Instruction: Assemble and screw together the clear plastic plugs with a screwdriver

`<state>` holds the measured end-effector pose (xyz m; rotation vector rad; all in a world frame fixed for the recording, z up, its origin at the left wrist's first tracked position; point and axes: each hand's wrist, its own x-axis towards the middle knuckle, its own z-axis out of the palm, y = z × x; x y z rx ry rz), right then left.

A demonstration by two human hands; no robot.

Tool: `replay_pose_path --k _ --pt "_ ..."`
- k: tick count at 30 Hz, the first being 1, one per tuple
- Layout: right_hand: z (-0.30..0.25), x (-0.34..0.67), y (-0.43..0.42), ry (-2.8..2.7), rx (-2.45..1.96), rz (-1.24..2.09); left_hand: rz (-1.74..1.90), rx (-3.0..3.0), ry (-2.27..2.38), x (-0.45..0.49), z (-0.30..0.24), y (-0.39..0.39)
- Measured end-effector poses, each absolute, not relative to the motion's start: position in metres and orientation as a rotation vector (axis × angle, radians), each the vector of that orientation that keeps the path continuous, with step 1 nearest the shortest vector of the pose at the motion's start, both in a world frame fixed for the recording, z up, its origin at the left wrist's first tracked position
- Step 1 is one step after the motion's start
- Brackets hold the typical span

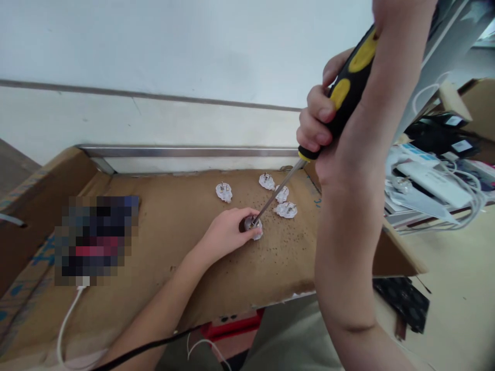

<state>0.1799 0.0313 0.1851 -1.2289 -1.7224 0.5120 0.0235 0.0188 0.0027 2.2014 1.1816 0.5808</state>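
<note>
The right hand (325,121) is raised above the work, its fingers wrapped tight round the black-and-yellow handle of a screwdriver (345,95). The tool slants down and to the left, and its thin metal shaft ends with the tip set in a small clear plug piece (257,230). That piece lies on the brown cardboard-covered tabletop (174,226), near the middle of the view. The left hand (228,233) lies low on the cardboard with its forearm reaching in from the bottom edge. Its fingers are closed round the piece, pinning it from the left side, with the fingertips touching it where the shaft meets it.

Four loose plug pieces (286,209) of the same clear kind, with metal prongs, lie scattered just behind the held one. One sits well to the left of the others, and two are crossed by the shaft in this view. Dark specks dot the cardboard around them.

At the left a pixelated patch (96,239) hides something, and a white cable (67,322) runs from beneath it toward the near edge. On the right, a heap of white adapters and cords (433,183) lies apart from the work.
</note>
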Motion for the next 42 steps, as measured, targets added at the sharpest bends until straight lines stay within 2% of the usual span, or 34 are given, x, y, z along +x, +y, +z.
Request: replay_pose_path --k 4,12,15,21,26,31,37,42 --pt "0.181 0.170 0.026 -1.371 -0.956 0.737 0.574 2.241 1.179 0.024 0.004 0.018" --pt "0.185 0.165 0.032 -1.361 -1.002 0.732 0.615 2.299 1.148 0.024 0.005 0.015" --pt "0.188 0.165 0.036 -1.261 -1.018 0.636 0.646 2.305 1.150 0.024 0.004 0.014" --pt "0.218 0.195 0.022 -1.824 -1.296 0.240 0.679 2.325 1.190 0.023 0.007 0.011" --pt "0.255 0.198 -0.001 -2.281 -1.287 -0.205 0.676 2.284 1.196 0.024 0.005 0.011" --pt "0.291 0.183 0.005 -2.721 -1.289 -0.179 0.675 2.247 1.224 0.025 0.006 0.011" --pt "0.292 0.182 0.013 -2.652 -1.521 0.136 0.676 2.239 1.237 0.023 0.005 0.012" --pt "0.286 0.188 0.006 -2.530 -1.461 -0.231 0.703 2.260 1.219 0.022 0.002 0.013"
